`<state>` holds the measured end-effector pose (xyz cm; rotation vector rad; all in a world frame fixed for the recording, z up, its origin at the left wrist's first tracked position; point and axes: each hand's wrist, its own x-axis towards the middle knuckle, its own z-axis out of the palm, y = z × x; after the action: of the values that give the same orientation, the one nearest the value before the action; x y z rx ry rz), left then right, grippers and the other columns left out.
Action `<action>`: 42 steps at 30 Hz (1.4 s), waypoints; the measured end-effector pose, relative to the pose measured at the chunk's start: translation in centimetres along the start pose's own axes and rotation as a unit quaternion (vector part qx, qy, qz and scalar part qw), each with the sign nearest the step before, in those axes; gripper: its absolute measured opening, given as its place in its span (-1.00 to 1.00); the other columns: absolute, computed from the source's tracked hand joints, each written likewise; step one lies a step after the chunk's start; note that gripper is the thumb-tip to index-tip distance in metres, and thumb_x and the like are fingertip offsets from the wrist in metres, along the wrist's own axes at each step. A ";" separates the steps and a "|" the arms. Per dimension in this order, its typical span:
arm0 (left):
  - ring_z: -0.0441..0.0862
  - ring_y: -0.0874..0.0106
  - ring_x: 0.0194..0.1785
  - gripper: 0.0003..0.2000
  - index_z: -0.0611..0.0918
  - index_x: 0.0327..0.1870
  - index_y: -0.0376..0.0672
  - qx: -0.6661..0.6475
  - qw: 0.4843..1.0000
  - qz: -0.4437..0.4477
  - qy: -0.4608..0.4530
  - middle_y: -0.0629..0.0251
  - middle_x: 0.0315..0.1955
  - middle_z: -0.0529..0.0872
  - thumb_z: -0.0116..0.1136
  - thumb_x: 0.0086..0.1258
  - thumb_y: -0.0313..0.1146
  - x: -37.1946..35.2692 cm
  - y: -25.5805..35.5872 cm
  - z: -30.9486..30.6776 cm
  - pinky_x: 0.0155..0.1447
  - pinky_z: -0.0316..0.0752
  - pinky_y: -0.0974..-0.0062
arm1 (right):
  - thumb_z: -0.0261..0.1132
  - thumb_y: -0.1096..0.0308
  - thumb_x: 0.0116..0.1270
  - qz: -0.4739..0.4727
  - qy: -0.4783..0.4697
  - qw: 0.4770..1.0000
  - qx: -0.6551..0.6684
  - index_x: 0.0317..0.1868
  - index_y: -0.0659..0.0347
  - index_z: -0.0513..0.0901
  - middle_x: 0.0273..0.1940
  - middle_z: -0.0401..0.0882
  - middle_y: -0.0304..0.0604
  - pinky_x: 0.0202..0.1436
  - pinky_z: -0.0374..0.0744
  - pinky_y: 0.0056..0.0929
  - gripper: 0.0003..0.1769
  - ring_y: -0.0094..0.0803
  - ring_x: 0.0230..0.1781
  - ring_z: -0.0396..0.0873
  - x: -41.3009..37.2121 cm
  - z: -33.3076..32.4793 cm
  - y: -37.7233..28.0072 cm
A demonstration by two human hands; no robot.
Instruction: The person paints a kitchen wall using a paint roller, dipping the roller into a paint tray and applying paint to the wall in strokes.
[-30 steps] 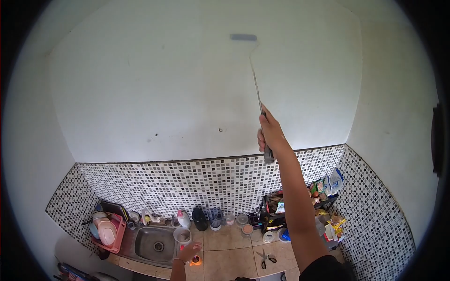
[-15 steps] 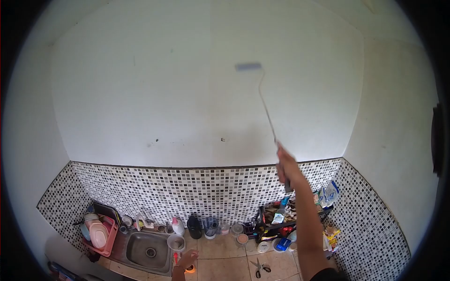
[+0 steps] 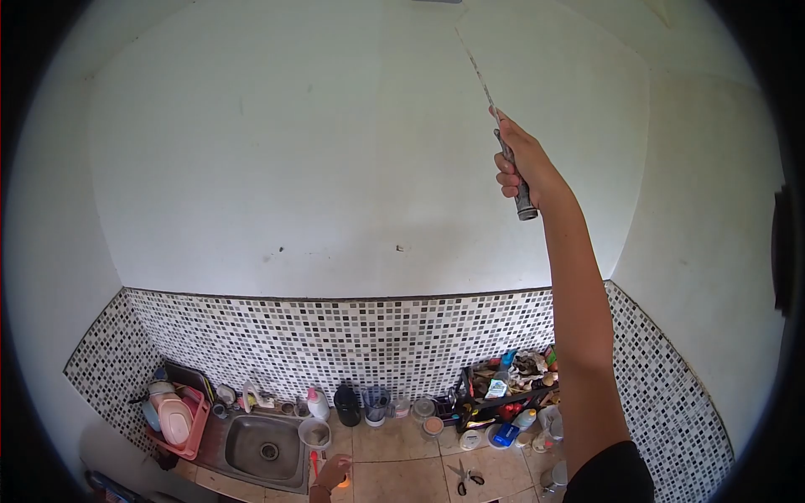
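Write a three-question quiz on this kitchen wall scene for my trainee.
1. True or false: the right hand grips the roller handle high against the white wall.
2. The left hand is: A) low, beside the sink; B) on the roller handle; C) flat on the white wall.
3. What covers the lower strip of wall behind the counter?
Key: 1 true; 2 A; 3 mosaic tiles.
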<state>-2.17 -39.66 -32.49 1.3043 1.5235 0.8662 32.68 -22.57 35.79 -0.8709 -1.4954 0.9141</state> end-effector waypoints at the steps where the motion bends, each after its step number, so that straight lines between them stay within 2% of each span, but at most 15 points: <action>1: 0.68 0.39 0.00 -0.74 0.55 0.11 -0.30 -0.015 1.000 -0.008 0.007 0.15 -0.10 0.70 0.08 0.50 -0.40 0.6 -2.3 -0.4 0.03 0.60 0.47 | -0.11 -0.10 0.61 0.000 0.001 1.000 -0.006 0.50 -0.31 0.27 -0.65 0.07 -0.43 -0.71 0.14 -0.59 -0.48 -0.65 -0.76 0.02 0.3 -0.1 0.0; 3: 0.68 0.38 0.01 -0.75 0.54 0.11 -0.30 -0.031 0.999 -0.022 0.021 0.15 -0.10 0.68 0.07 0.50 -0.42 0.5 -3.4 -0.7 0.04 0.61 0.46 | -0.11 -0.10 0.61 0.000 0.004 1.000 -0.017 0.49 -0.29 0.27 -0.65 0.08 -0.43 -0.71 0.14 -0.59 -0.48 -0.65 -0.76 0.03 1.0 -0.2 0.0; 5: 0.67 0.37 0.02 -0.75 0.53 0.11 -0.30 -0.030 0.998 -0.031 0.035 0.16 -0.09 0.67 0.05 0.49 -0.44 -1.0 -0.4 -1.8 0.05 0.62 0.44 | -0.10 -0.10 0.61 0.000 0.000 1.000 -0.014 0.49 -0.28 0.28 -0.65 0.08 -0.43 -0.71 0.14 -0.59 -0.48 -0.65 -0.76 0.03 1.5 -0.1 -0.4; 8: 0.72 0.39 -0.10 -0.73 0.58 0.05 -0.28 -0.076 0.994 0.005 0.080 0.15 -0.17 0.74 0.17 0.44 -0.34 -0.2 -3.6 -1.8 -0.05 0.66 0.47 | -0.09 -0.11 0.61 -0.008 -0.004 1.000 -0.003 0.49 -0.28 0.28 -0.64 0.09 -0.42 -0.71 0.14 -0.60 -0.48 -0.65 -0.76 0.04 1.6 0.2 -0.9; 11: 0.72 0.37 -0.09 -0.74 0.56 0.06 -0.31 -0.086 0.994 -0.004 0.072 0.13 -0.13 0.72 0.14 0.44 -0.38 -0.9 -3.2 -1.7 -0.02 0.67 0.46 | -0.08 -0.10 0.60 -0.010 -0.010 1.000 0.002 0.49 -0.28 0.28 -0.64 0.11 -0.42 -0.71 0.14 -0.60 -0.48 -0.65 -0.76 0.04 0.9 0.5 -0.7; 14: 0.72 0.37 -0.08 -0.74 0.55 0.08 -0.34 -0.131 0.987 -0.070 0.066 0.13 -0.10 0.70 0.11 0.45 -0.43 -2.0 -1.3 -2.0 -0.02 0.67 0.48 | -0.08 -0.10 0.60 0.000 -0.017 1.000 0.008 0.49 -0.28 0.27 -0.64 0.11 -0.42 -0.71 0.15 -0.59 -0.48 -0.65 -0.76 0.05 0.0 0.6 -0.1; 17: 0.72 0.36 -0.07 -0.73 0.54 0.10 -0.36 -0.150 0.985 -0.059 0.062 0.11 -0.07 0.69 0.09 0.46 -0.44 -2.4 -2.5 -2.0 -0.02 0.67 0.49 | -0.09 -0.09 0.61 0.016 -0.027 0.999 0.008 0.50 -0.29 0.27 -0.64 0.12 -0.42 -0.70 0.15 -0.59 -0.48 -0.65 -0.76 0.05 -0.8 0.5 0.5; 23: 0.69 0.35 -0.01 -0.70 0.55 0.13 -0.34 -0.118 0.987 -0.076 0.076 0.12 -0.08 0.69 0.09 0.46 -0.39 -3.0 -2.4 -2.4 0.03 0.64 0.44 | -0.13 -0.07 0.62 0.044 -0.023 0.999 -0.021 0.51 -0.30 0.25 -0.64 0.12 -0.42 -0.70 0.16 -0.59 -0.48 -0.64 -0.75 0.06 -1.2 0.0 1.3; 26: 0.69 0.35 0.00 -0.70 0.55 0.12 -0.33 -0.051 0.994 -0.056 0.078 0.11 -0.06 0.69 0.09 0.45 -0.38 -3.1 -2.0 -2.6 0.05 0.62 0.42 | -0.13 -0.06 0.62 0.048 -0.023 0.998 -0.030 0.51 -0.29 0.26 -0.64 0.12 -0.42 -0.69 0.17 -0.58 -0.49 -0.64 -0.75 0.06 -1.1 -0.1 1.4; 33: 0.72 0.37 -0.08 -0.71 0.56 0.09 -0.33 -0.078 0.992 -0.083 0.054 0.13 -0.12 0.72 0.10 0.44 -0.37 -2.6 -1.9 -2.2 0.00 0.61 0.44 | -0.11 -0.07 0.61 0.029 0.004 0.998 -0.051 0.52 -0.30 0.24 -0.62 0.14 -0.42 -0.67 0.18 -0.60 -0.47 -0.64 -0.73 0.08 0.0 0.2 1.1; 38: 0.72 0.37 -0.09 -0.71 0.56 0.08 -0.32 -0.069 0.992 -0.085 0.056 0.14 -0.14 0.72 0.10 0.45 -0.36 -2.9 -0.3 -2.2 -0.02 0.61 0.46 | -0.02 -0.11 0.55 0.085 0.025 0.994 -0.070 0.29 -0.15 0.42 -0.61 0.16 -0.41 -0.69 0.20 -0.60 -0.56 -0.65 -0.73 0.10 1.8 -0.1 0.4; 41: 0.72 0.39 -0.09 -0.72 0.56 0.09 -0.30 -0.088 0.995 -0.037 0.037 0.15 -0.13 0.72 0.10 0.45 -0.35 -0.9 -3.2 -1.8 -0.03 0.61 0.49 | 0.03 -0.13 0.52 0.087 0.042 0.993 -0.072 0.15 -0.10 0.46 -0.61 0.18 -0.40 -0.69 0.21 -0.61 -0.60 -0.65 -0.72 0.13 3.5 0.0 -0.4; 42: 0.71 0.40 -0.11 -0.71 0.54 0.12 -0.28 -0.093 0.995 -0.017 0.036 0.19 -0.11 0.72 0.08 0.47 -0.34 0.2 -4.4 -1.7 -0.09 0.60 0.51 | 0.04 -0.13 0.51 0.088 0.047 0.992 -0.073 0.10 -0.09 0.46 -0.61 0.19 -0.40 -0.69 0.21 -0.62 -0.61 -0.65 -0.72 0.14 4.1 0.2 -0.7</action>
<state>-5.27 -40.16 -36.01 1.1207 1.4785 1.0179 32.01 -19.19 38.12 -1.1523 -1.4347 0.8855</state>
